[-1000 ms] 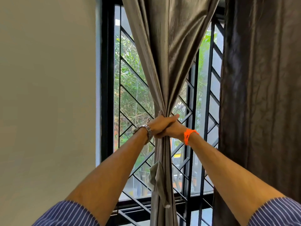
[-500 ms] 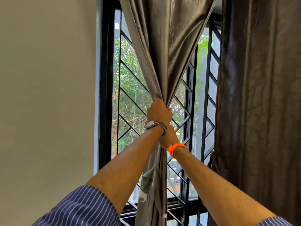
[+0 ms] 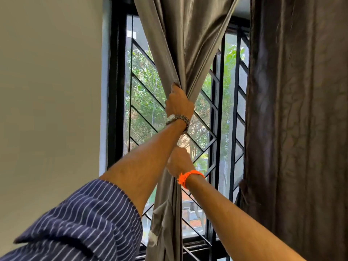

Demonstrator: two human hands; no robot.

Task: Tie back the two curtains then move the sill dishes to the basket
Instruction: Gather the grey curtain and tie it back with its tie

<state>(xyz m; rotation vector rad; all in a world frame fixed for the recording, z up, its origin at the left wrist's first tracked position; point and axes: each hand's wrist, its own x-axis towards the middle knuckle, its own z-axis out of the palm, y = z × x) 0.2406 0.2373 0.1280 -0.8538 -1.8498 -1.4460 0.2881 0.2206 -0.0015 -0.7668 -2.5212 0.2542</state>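
Fingers of left hand (image 3: pixel 178 105) and right hand (image 3: pixel 178 162) grip the gathered grey curtain (image 3: pixel 185 53).

The grey curtain (image 3: pixel 188 44) is smooth, shiny cloth, the dark curtain (image 3: pixel 297 110) is crinkly, dull cloth, the window bars (image 3: pixel 212 113) are black metal, the watch (image 3: pixel 178 118) is shiny metal, and the wall (image 3: pixel 49 91) is smooth and matt.

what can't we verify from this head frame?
- Sill dishes and basket: out of frame below the bottom edge.
- Any tie-back on the grey curtain: none visible; left hand and right hand cover the gathered part.
- Dark curtain: top and bottom cut off by the edges.
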